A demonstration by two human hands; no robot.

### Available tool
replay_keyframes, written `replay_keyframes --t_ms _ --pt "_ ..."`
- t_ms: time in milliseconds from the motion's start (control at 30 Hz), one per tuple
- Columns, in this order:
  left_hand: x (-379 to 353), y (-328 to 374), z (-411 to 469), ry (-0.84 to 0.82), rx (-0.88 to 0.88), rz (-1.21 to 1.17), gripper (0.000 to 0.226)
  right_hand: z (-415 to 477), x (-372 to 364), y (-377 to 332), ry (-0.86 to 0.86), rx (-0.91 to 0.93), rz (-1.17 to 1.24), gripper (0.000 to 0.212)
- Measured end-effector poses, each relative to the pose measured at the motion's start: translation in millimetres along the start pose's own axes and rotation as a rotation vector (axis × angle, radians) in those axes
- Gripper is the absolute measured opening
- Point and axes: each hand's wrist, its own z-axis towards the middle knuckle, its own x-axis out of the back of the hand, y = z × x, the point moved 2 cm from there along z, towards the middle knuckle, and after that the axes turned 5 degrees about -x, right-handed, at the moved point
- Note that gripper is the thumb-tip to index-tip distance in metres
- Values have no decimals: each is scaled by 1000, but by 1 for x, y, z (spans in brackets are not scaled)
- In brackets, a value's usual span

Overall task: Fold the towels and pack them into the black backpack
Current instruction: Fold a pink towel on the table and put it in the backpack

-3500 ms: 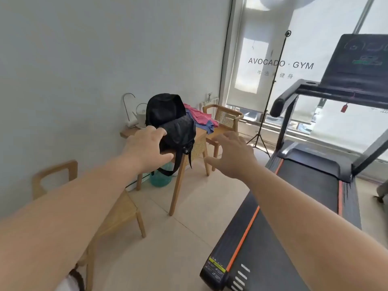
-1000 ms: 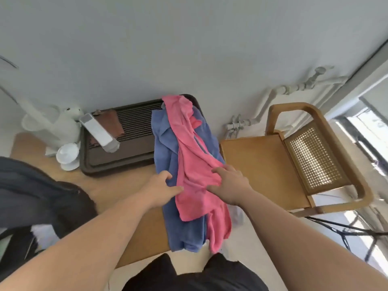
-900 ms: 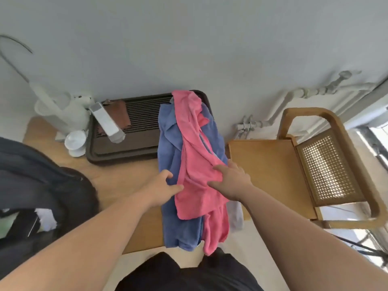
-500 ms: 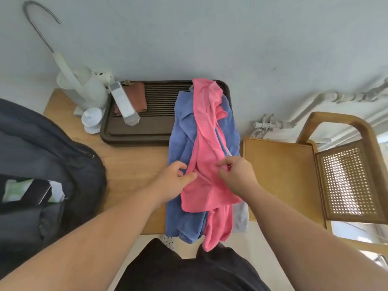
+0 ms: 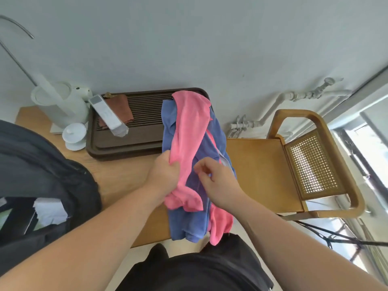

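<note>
The pink towel [image 5: 190, 131] is bunched in the closed left hand [image 5: 165, 175], trailing toward 12 o'clock over the blue towel [image 5: 190, 217]. The right hand [image 5: 218, 181], half-curled, grips nothing. The black backpack [image 5: 42, 175] lies at 9 o'clock.

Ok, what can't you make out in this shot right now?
- Head view: black backpack cut off by left edge; opening unclear.
- Blue towel mostly covered by pink towel; possible third grey cloth hidden.
- Right hand fingers curled; grip unclear.
</note>
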Motion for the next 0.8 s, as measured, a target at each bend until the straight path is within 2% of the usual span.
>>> replay_keyframes --t_ms 67,133,167,200,267,333,400,467,533,600,700,733,800 --pt "17 0 -6 -65 -202 245 6 20 3 -13 43 207 -202 44" --pt "34 2 -13 -100 -483 493 23 43 -1 -32 -14 398 -454 63" --pt "43 3 -19 -104 -605 618 24 53 -6 -43 -78 468 -602 65" --pt "50 7 -25 -100 -700 718 20 62 -13 -51 -152 528 -750 61" --pt "68 11 -37 -89 -719 790 12 78 -25 -61 -282 639 -980 44" --pt "91 17 -47 0 -657 743 4 89 -26 -65 -327 688 -1090 34" --pt "113 19 -54 121 -582 719 4 97 -16 -62 -303 669 -1109 29" --pt "130 15 -54 193 -410 751 5 103 3 -50 -275 602 -1197 28" --pt "141 7 -49 184 -223 797 6 104 28 -34 -244 533 -1358 32" --pt "143 2 -41 14 -38 856 18 98 53 -22 -215 454 -1490 26" --pt "126 7 -29 -421 156 1099 30 81 75 -17 -273 294 -1605 13" --pt "121 11 -27 -532 192 1134 29 74 79 -20 -349 238 -1597 19" --pt "114 19 -24 -721 254 1047 25 60 85 -23 -567 125 -1449 37"
